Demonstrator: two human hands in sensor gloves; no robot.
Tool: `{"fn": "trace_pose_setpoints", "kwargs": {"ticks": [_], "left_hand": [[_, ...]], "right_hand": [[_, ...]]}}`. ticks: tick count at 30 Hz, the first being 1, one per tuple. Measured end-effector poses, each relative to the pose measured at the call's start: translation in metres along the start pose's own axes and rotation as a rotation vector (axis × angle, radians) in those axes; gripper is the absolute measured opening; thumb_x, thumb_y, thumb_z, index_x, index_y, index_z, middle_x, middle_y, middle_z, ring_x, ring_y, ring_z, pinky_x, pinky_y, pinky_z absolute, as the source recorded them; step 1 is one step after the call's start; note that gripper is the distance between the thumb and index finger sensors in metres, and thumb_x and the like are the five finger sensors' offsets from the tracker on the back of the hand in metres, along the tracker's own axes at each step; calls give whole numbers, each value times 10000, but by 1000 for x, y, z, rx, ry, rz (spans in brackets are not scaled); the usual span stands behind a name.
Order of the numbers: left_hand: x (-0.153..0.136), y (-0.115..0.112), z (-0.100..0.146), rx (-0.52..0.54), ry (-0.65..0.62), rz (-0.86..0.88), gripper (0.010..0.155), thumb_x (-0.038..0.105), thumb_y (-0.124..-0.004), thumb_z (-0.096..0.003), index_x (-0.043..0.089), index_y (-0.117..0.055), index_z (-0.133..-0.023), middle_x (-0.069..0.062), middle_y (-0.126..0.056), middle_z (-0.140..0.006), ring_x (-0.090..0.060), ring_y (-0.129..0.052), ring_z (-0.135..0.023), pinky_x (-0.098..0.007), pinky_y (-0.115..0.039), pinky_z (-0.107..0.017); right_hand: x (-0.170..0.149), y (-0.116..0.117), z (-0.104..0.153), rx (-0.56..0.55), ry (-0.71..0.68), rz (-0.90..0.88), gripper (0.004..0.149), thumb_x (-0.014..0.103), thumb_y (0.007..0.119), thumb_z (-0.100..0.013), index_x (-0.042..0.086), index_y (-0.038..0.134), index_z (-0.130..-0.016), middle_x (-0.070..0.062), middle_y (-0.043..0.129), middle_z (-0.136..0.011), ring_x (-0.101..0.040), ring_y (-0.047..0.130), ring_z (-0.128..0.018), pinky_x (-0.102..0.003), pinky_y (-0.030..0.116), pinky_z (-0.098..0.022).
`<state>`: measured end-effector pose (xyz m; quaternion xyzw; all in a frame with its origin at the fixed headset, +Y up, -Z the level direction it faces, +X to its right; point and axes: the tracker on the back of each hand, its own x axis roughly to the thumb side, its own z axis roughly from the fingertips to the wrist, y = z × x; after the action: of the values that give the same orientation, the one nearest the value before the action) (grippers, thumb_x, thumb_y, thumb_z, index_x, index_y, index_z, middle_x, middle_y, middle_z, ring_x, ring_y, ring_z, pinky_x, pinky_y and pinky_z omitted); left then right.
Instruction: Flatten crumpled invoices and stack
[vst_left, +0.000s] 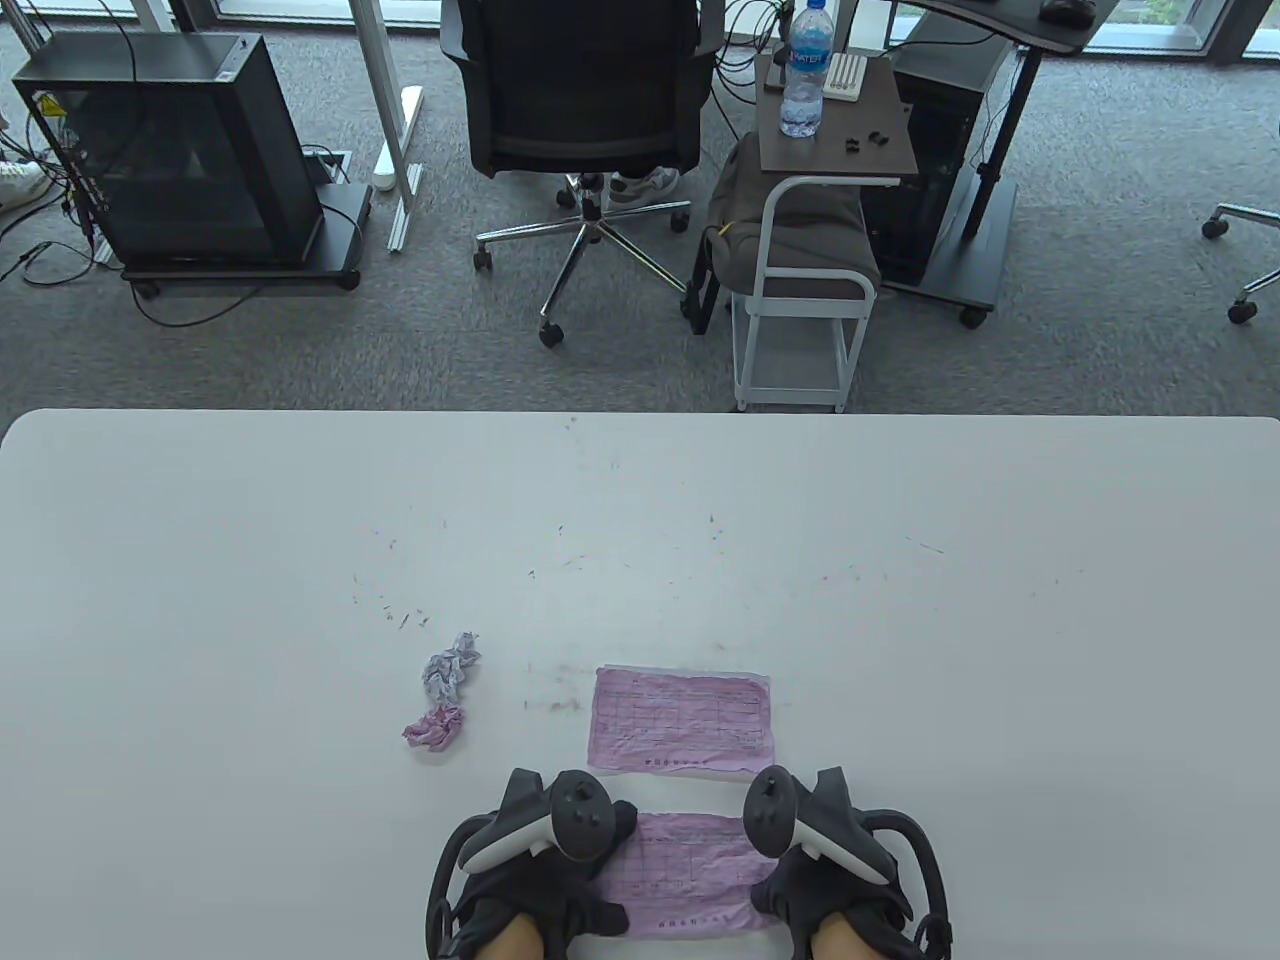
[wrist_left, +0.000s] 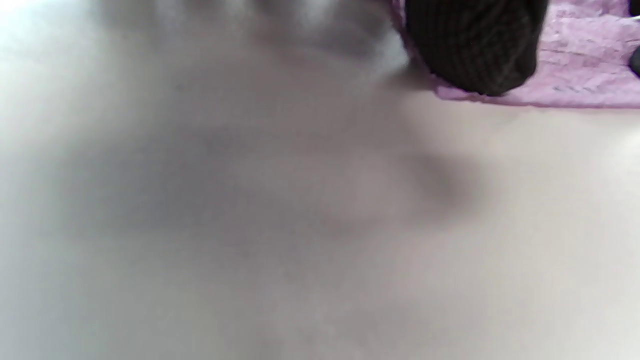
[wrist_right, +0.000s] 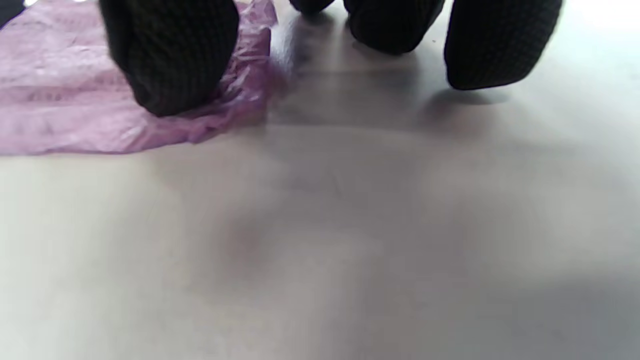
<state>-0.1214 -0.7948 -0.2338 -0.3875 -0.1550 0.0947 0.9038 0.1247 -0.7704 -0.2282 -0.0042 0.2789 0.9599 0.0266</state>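
Table view, bottom centre: the left hand and right hand press flat on the two ends of a pink invoice, fingers spread on paper and table, nothing pinched; the wrist views show a fingertip weighing down its wrinkled edge. Just above lies a flattened invoice. Farther left, a crumpled ball waits. I judge the task roughly half done, stacking not begun.

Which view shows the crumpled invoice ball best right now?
The table view: the crumpled ball lies in full sight on the table, left of the flattened invoice. Neither wrist view shows it; both show only fingers on the near invoice and bare table.
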Motion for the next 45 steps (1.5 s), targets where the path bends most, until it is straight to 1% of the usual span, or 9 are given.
{"fn": "trace_pose_setpoints", "kwargs": {"ticks": [12, 16, 19, 21, 22, 28, 32, 35, 45], "left_hand": [[0, 0, 0, 7, 8, 6, 864, 488, -809, -474, 390, -195, -1075, -86, 115, -1052, -562, 124, -915, -726, -152, -618], [0, 0, 0, 6, 2, 10, 864, 486, -811, -477, 389, -195, -1076, -86, 116, -1051, -563, 128, -913, -728, -149, -615], [0, 0, 0, 3, 2, 9, 865, 484, -812, -478, 387, -194, -1076, -91, 117, -1049, -566, 127, -910, -730, -150, -613], [0, 0, 0, 2, -1, 13, 864, 481, -814, -478, 385, -198, -1076, -91, 115, -1049, -566, 128, -908, -729, -149, -612], [-1, 0, 0, 1, -1, 12, 865, 481, -814, -478, 385, -197, -1076, -92, 117, -1048, -566, 128, -907, -730, -148, -612], [-1, 0, 0, 2, -5, 12, 864, 478, -815, -478, 384, -199, -1077, -92, 114, -1049, -567, 126, -907, -730, -148, -611], [-1, 0, 0, 2, -2, 8, 867, 485, -812, -475, 386, -196, -1076, -90, 115, -1049, -565, 125, -909, -728, -150, -614], [-1, 0, 0, 0, -1, 9, 864, 476, -815, -477, 389, -197, -1075, -88, 115, -1049, -563, 126, -908, -727, -151, -613], [0, 0, 0, 3, 3, 12, 864, 476, -815, -476, 388, -199, -1075, -86, 114, -1050, -560, 125, -911, -725, -149, -616]], "right_hand": [[-3, 0, 1, 164, -51, 13, 909, 327, 846, -517, 57, 181, -1075, -369, 152, -1075, -472, 437, -892, -628, 660, -584], [-7, -7, 4, 54, -97, -10, 869, 307, 860, -519, 52, 241, -1073, -375, 221, -1069, -517, 514, -876, -591, 696, -572], [-1, -22, 15, -156, -179, -56, 758, 284, 843, -527, 59, 356, -1063, -361, 315, -1065, -502, 567, -858, -578, 725, -548], [16, -27, 24, -262, -333, -26, 685, 293, 822, -531, 76, 433, -1051, -337, 364, -1070, -507, 570, -860, -595, 716, -552], [29, -27, 28, -256, -449, -4, 653, 295, 817, -532, 92, 467, -1045, -326, 375, -1074, -507, 567, -865, -602, 709, -557], [89, 2, 36, -88, -863, 93, 520, 319, 799, -541, 176, 603, -1001, -218, 503, -1083, -449, 619, -879, -611, 705, -569], [104, 16, 33, 8, -841, 225, 579, 421, 797, -536, 160, 550, -991, -195, 614, -1041, -405, 709, -841, -597, 747, -552], [96, 13, 27, 113, -737, 185, 480, 457, 784, -548, 179, 704, -931, -129, 671, -978, -371, 731, -796, -649, 737, -513], [33, 3, 7, 239, -387, -35, 348, 493, 752, -566, 222, 861, -755, -65, 872, -771, -316, 898, -616, -651, 753, -457]]}}
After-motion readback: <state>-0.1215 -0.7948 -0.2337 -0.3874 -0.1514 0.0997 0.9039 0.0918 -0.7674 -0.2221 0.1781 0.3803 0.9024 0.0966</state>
